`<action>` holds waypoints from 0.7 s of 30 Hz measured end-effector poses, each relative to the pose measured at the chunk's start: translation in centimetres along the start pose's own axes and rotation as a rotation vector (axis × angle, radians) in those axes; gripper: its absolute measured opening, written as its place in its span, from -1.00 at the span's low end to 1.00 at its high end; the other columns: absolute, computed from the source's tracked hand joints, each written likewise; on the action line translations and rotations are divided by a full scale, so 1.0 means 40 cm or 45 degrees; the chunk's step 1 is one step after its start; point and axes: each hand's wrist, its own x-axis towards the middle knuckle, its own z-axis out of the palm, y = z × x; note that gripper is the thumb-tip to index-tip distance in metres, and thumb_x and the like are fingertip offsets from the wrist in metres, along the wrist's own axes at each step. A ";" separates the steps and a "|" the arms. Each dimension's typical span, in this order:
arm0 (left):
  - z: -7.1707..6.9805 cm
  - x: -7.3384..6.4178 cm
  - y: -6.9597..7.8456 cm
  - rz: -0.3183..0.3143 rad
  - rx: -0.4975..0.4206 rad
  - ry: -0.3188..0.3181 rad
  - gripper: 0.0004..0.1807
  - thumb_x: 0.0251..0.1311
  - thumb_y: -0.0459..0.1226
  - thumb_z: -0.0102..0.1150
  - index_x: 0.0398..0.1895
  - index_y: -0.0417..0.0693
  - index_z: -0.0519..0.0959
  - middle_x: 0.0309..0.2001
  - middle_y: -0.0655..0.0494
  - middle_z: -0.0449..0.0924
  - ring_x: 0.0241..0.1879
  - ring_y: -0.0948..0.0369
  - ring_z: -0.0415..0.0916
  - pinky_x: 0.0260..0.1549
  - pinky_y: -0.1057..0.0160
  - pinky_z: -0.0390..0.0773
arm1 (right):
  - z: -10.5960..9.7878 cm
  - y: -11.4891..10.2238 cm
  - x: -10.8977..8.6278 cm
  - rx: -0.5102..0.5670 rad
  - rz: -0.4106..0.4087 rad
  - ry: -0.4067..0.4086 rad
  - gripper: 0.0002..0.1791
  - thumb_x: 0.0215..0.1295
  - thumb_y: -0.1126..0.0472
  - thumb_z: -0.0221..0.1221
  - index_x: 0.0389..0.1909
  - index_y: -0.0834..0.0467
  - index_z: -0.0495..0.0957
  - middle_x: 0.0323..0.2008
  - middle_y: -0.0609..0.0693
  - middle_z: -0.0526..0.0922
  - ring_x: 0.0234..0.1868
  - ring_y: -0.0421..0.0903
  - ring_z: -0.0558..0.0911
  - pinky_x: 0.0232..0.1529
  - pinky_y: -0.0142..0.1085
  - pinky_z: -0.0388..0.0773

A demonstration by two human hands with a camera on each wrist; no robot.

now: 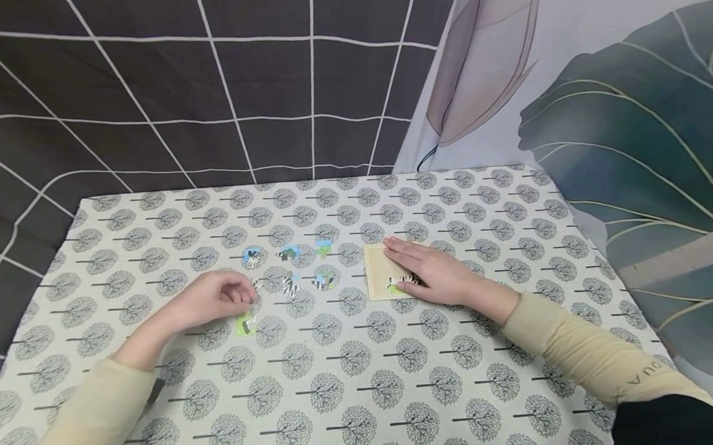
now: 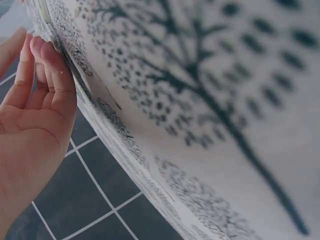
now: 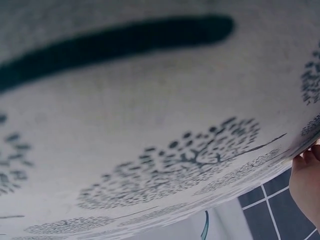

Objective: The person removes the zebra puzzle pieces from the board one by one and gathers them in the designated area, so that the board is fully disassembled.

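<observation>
My right hand [image 1: 440, 275] lies with fingers extended over a square wooden puzzle board [image 1: 379, 265]. A zebra-striped puzzle piece [image 1: 394, 284] shows in the board, partly covered by that hand. My left hand [image 1: 218, 298] is at the left of the loose pieces, its fingers loosely bent. A small striped puzzle piece [image 1: 255, 283] appears right at its index fingertip. Below this hand lies a green puzzle piece [image 1: 245, 324]. In the left wrist view, the left hand [image 2: 37, 100] shows nothing between thumb and fingers. Only the edge of the right hand [image 3: 307, 180] enters the right wrist view.
Several loose puzzle pieces lie between the hands, including a blue striped piece [image 1: 252, 257], a blue-green piece [image 1: 323, 249] and a zebra-striped piece [image 1: 291, 285]. The tree-print tablecloth [image 1: 351, 357] covers the table. A dark gridded curtain [image 1: 264, 79] hangs behind it.
</observation>
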 end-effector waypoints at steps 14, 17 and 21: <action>0.027 0.083 0.046 0.019 0.024 0.023 -0.79 0.28 -0.40 0.37 -0.03 -0.25 0.70 -0.19 -0.04 0.75 -0.16 0.17 0.65 -0.05 0.35 0.67 | -0.001 0.011 -0.024 0.022 0.008 0.022 -0.20 0.58 -0.10 0.12 0.64 0.22 0.16 0.69 0.11 0.14 0.67 0.15 0.22 0.67 0.07 0.18; 0.036 0.107 0.056 0.042 0.035 0.010 -0.79 0.29 -0.41 0.35 -0.03 -0.23 0.71 -0.17 -0.04 0.76 -0.13 0.14 0.67 0.01 0.24 0.69 | -0.002 0.011 -0.031 0.015 0.016 0.035 -0.21 0.58 -0.10 0.13 0.64 0.21 0.18 0.68 0.12 0.16 0.66 0.15 0.25 0.66 0.08 0.21; 0.047 0.145 0.076 0.067 0.054 -0.003 -0.81 0.32 -0.40 0.34 -0.04 -0.19 0.72 -0.16 -0.04 0.77 -0.11 0.11 0.69 0.06 0.09 0.73 | -0.001 0.017 -0.039 0.009 0.032 0.039 -0.20 0.57 -0.12 0.14 0.64 0.19 0.18 0.68 0.11 0.16 0.66 0.15 0.26 0.65 0.08 0.22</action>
